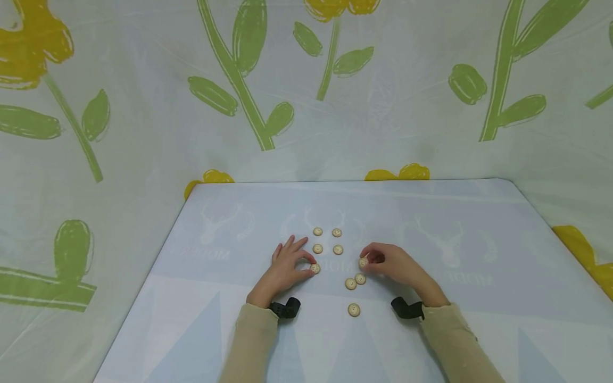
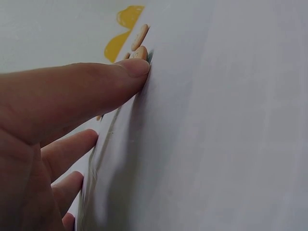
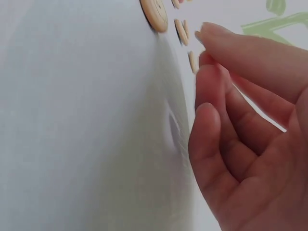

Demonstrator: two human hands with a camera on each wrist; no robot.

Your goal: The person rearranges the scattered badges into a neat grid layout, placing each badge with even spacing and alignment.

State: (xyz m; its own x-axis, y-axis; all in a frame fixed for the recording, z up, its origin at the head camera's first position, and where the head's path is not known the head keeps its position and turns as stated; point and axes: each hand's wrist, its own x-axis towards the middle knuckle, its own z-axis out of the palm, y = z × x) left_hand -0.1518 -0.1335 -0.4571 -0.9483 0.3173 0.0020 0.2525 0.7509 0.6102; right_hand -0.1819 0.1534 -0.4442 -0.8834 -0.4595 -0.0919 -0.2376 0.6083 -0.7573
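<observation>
Small round wooden discs with dark markings lie on the table. My left hand (image 1: pixel 286 266) pinches one disc (image 1: pixel 315 268) by its edges between thumb and forefinger, its other fingers spread. In the left wrist view the thumb (image 2: pixel 110 79) touches a disc (image 2: pixel 140 52). My right hand (image 1: pixel 395 264) holds another disc (image 1: pixel 363 262) between thumb and fingertips, with the remaining fingers curled in. Just below it, two discs (image 1: pixel 350 284) lie side by side, and a single disc (image 1: pixel 354 309) lies nearer to me. In the right wrist view the held disc is mostly hidden by the fingers.
Beyond my left hand, several discs form two short rows, one of them a back-left disc (image 1: pixel 317 231). The pale blue table (image 1: pixel 479 340) carries faint deer prints. Behind it hangs a white cloth (image 1: pixel 397 122) with green and yellow plants. Black wrist cameras (image 1: pixel 287 308) sit at both sleeves.
</observation>
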